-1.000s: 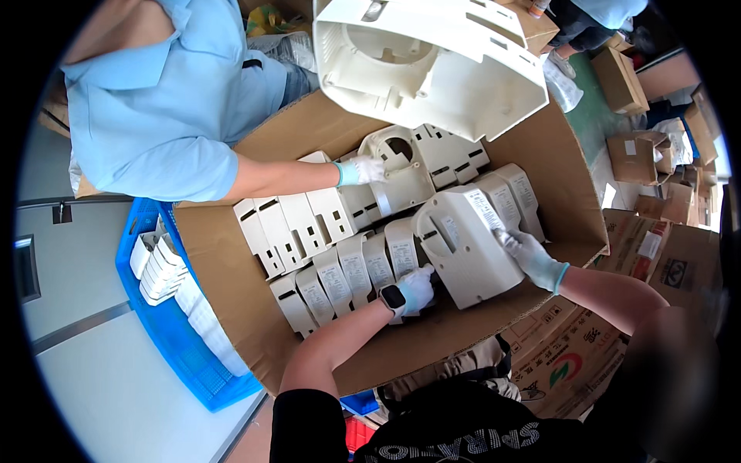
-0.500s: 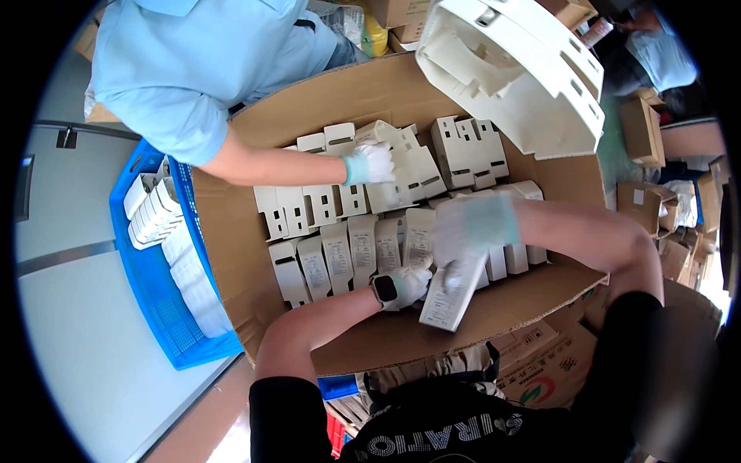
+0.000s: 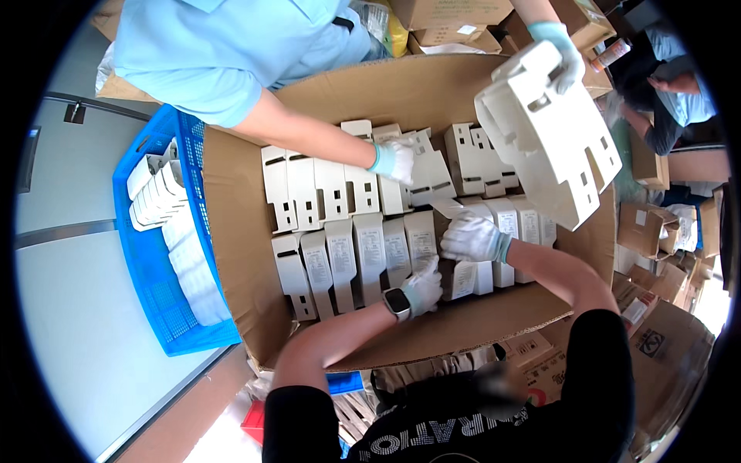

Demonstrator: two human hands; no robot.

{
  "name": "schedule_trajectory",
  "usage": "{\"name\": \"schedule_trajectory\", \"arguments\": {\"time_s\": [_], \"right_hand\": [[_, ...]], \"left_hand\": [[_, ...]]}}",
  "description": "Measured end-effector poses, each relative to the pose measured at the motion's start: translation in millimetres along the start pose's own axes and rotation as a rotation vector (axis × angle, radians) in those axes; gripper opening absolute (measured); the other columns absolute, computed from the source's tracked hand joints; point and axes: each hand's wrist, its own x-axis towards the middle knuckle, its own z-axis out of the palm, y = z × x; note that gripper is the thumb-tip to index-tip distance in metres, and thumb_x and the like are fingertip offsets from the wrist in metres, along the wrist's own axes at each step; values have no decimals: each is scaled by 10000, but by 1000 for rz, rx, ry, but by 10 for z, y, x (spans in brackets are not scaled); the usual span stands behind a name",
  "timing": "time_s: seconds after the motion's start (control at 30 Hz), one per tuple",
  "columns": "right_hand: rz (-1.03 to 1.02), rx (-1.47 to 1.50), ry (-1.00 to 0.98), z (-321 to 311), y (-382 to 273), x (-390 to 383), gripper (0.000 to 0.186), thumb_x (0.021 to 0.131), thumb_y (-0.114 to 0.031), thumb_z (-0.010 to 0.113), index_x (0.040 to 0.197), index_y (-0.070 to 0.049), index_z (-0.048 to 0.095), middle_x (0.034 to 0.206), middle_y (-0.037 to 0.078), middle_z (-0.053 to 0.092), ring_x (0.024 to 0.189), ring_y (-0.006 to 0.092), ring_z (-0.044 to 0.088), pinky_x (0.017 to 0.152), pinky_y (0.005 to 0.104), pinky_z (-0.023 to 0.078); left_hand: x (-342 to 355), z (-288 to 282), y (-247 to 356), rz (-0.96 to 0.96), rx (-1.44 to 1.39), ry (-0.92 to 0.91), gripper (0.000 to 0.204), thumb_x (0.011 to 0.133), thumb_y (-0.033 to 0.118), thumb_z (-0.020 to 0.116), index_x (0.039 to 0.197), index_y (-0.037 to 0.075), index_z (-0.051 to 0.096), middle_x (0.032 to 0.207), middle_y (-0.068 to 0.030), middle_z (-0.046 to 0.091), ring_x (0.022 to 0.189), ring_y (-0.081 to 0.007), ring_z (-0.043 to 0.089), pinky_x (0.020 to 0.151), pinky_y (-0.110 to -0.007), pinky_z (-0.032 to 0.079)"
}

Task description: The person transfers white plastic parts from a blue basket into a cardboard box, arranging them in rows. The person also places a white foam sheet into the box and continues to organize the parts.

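My gloved left hand [image 3: 422, 289], with a watch at the wrist, has its fingers bent against the lower end of a labelled white plastic housing [image 3: 421, 238]. To its right, my gloved right hand [image 3: 472, 236] is closed over another white plastic housing [image 3: 448, 207], whose corner shows above the fingers; the rest is mostly hidden. Labelled housings stand side by side in the near row of a large cardboard box [image 3: 324, 92]. Behind them runs a second row of slotted white housings [image 3: 332, 189].
A co-worker's gloved hand [image 3: 395, 160] rests on the far row; their other hand [image 3: 565, 58] holds up a large white housing [image 3: 552, 135] over the box's right side. A blue crate [image 3: 147, 278] with white parts stands left. Cartons [image 3: 671, 339] lie at right.
My right hand has moved up and away from me, taking the labelled housing from the box's near side into the row. The co-worker's raised housing has turned and shifted lower.
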Motion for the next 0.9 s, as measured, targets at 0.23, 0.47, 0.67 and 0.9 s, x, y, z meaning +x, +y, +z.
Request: {"name": "schedule_trajectory", "arguments": {"time_s": [0.23,0.47,0.67,0.9], "right_hand": [[1001,46,-72,186,38,170,560,784,-463,564,1131,-40,446,1067,184,541,904,313,598,746,438,490],[923,86,-601,-102,83,567,382,815,-382,511,998,-47,535,926,167,607,872,322,609,748,462,478],[1044,161,-625,203,212,420,352,800,-374,518,1040,-122,574,984,128,618,825,316,619,722,456,478],[994,-111,-463,335,21,394,523,824,-482,479,1191,-110,498,1202,113,523,936,273,581,776,437,447]], "left_hand": [[158,-15,74,-395,-850,287,203,753,158,608,892,17,652,966,-66,609,934,-254,575,926,-332,425],[264,132,190,-440,-964,72,362,745,162,606,1103,107,613,1067,-71,592,828,-237,609,981,-311,359],[266,30,130,-524,-1051,53,524,696,170,670,1191,72,528,1077,-111,572,1034,-278,512,967,-306,372],[-171,-16,196,17,-200,359,350,733,124,543,1077,63,525,1052,-105,502,1110,-258,442,995,-431,334]]}}
